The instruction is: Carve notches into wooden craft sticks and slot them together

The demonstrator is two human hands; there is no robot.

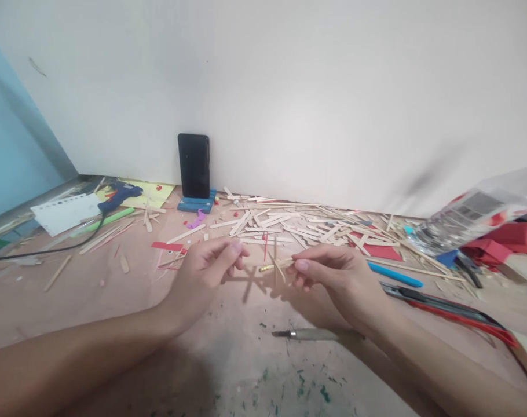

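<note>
My right hand (333,269) pinches the end of a thin stick between thumb and forefinger. At the stick's other end is a small cross of wooden slivers (275,263) with a gold-coloured tip (266,268), held just above the table and casting a shadow. To the left, my left hand (215,260) is closed, thumb pressed against the curled fingers and apart from the cross. Whether anything small is between those fingers cannot be made out. A craft knife with a grey handle (309,334) lies on the table below my right hand.
Many loose craft sticks (285,219) are heaped behind my hands. A phone (194,166) leans upright on a blue stand (196,203). A blue glue gun (119,196) with its cord lies left. At right are a red-and-black cutter (454,310), a blue pen (395,274) and a plastic bag (476,205).
</note>
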